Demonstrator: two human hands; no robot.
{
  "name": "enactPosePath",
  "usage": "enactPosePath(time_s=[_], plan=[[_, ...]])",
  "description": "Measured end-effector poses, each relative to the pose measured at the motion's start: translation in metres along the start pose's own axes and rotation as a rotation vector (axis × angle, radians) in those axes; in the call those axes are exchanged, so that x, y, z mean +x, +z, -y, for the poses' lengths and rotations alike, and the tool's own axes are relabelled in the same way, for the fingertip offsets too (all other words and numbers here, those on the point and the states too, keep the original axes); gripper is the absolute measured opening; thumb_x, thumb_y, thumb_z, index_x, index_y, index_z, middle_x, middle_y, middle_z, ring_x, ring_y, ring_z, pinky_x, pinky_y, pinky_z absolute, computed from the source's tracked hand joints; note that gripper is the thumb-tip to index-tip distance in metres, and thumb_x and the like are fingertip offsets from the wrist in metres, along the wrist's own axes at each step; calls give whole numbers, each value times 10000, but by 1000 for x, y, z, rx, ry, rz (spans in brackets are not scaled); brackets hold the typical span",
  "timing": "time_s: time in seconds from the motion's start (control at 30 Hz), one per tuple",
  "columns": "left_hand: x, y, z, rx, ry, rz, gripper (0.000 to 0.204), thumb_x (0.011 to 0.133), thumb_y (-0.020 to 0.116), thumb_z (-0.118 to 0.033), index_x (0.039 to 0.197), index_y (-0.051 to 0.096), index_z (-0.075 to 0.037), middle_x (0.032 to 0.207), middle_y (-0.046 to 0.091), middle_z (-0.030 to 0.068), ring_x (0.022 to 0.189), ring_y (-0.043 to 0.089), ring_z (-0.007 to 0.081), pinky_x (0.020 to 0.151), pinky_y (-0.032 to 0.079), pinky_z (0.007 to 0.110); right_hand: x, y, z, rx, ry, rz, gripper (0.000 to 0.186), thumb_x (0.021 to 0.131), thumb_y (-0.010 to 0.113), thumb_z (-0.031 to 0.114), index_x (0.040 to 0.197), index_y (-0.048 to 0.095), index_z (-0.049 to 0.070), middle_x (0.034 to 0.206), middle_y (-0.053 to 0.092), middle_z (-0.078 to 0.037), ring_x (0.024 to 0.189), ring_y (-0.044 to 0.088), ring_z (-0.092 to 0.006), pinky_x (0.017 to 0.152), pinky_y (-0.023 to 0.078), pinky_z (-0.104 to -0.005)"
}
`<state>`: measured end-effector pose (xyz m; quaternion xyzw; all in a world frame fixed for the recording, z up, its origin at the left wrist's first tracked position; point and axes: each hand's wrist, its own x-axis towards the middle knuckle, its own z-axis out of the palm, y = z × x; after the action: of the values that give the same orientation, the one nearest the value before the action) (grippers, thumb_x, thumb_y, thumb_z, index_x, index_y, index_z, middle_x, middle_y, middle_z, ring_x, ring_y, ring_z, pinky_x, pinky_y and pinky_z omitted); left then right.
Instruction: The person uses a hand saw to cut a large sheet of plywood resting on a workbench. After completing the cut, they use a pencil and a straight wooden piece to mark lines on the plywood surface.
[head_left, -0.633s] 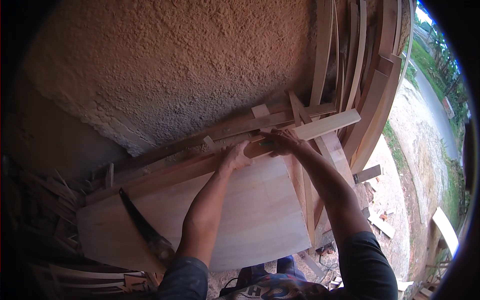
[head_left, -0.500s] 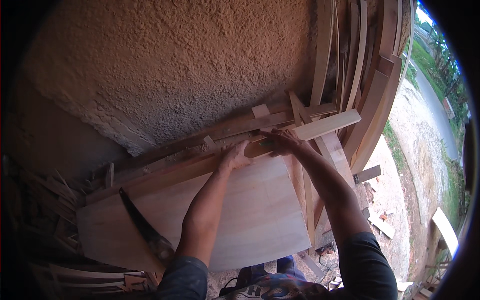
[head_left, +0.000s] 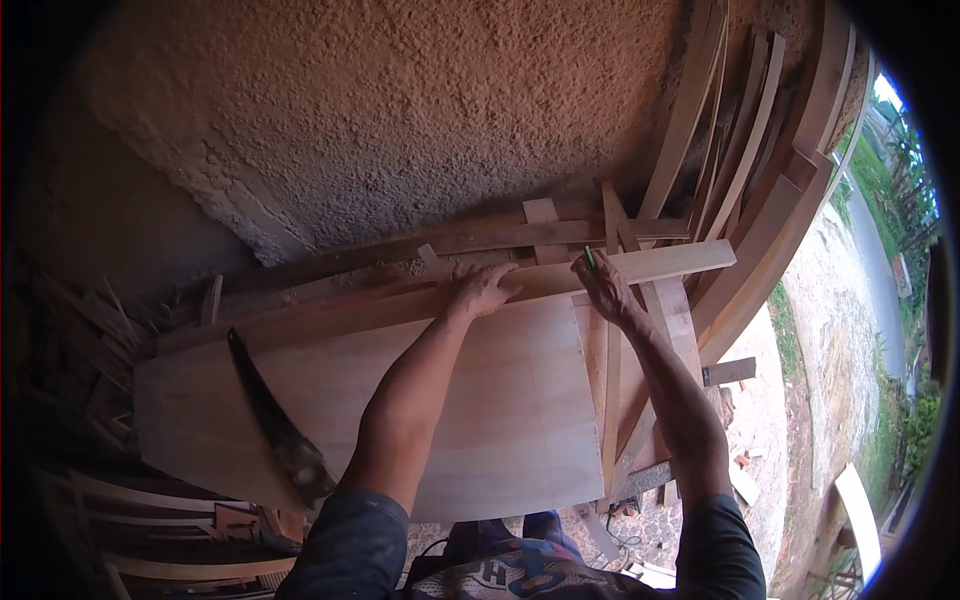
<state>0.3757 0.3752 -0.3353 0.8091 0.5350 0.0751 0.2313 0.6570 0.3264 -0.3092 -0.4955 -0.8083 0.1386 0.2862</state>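
A long pale wooden plank (head_left: 665,263) lies along the far edge of a broad plywood sheet (head_left: 500,400), its right end reaching past the sheet. My left hand (head_left: 483,290) is gripping the plank near its middle, with the fingers over its top and the thumb toward me. Farther right, my right hand (head_left: 608,292) is closed around a slim green pencil (head_left: 589,258), whose end sticks up above the fingers beside the plank. On the left part of the sheet rests a handsaw (head_left: 275,415) with a dark blade, its handle close to my left forearm.
A rough plastered wall (head_left: 400,130) rises behind the work surface. Long boards (head_left: 760,240) lean upright at the right. Offcuts (head_left: 95,330) are heaped at the far left, and a short block (head_left: 728,372) juts out at right. Beyond lies bright outdoor ground.
My right hand has moved right along the plank and turned so the green pencil points up. The left hand has flattened onto the plank. The view has shifted slightly.
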Motion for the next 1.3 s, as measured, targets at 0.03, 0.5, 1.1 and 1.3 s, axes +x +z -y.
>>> enactPosePath(time_s=[0.03,0.5,1.1,1.3], plan=[[-1,3,4,3,5,-33,562,914,607,-593,1402,595,-314,1345,667,72,1353,516,313,1223,148,577,-3,-3,11,-25,-74,-18,130,1015,503,113,1124,556,64,1030,580,-171,946,626,-379,787,505,-505],[-6,-10,-6,-17,-55,35,569,924,600,-593,1396,607,-276,1224,725,88,1301,563,296,1216,171,568,-16,20,50,337,53,111,184,891,779,197,1051,788,108,981,768,-81,877,729,-258,788,563,-370],[-8,-10,-7,7,-22,15,539,935,602,-588,1369,632,-270,1255,709,110,1250,598,330,1203,210,555,2,29,50,110,-64,194,210,914,722,341,1073,788,220,1042,754,-29,988,692,-282,868,542,-411],[-6,-3,-1,42,-3,-50,534,923,614,-584,1363,634,-282,1184,734,93,1232,608,304,1204,211,571,6,31,53,79,-58,182,198,909,727,355,1037,795,219,1045,759,-30,992,694,-272,866,542,-405]])
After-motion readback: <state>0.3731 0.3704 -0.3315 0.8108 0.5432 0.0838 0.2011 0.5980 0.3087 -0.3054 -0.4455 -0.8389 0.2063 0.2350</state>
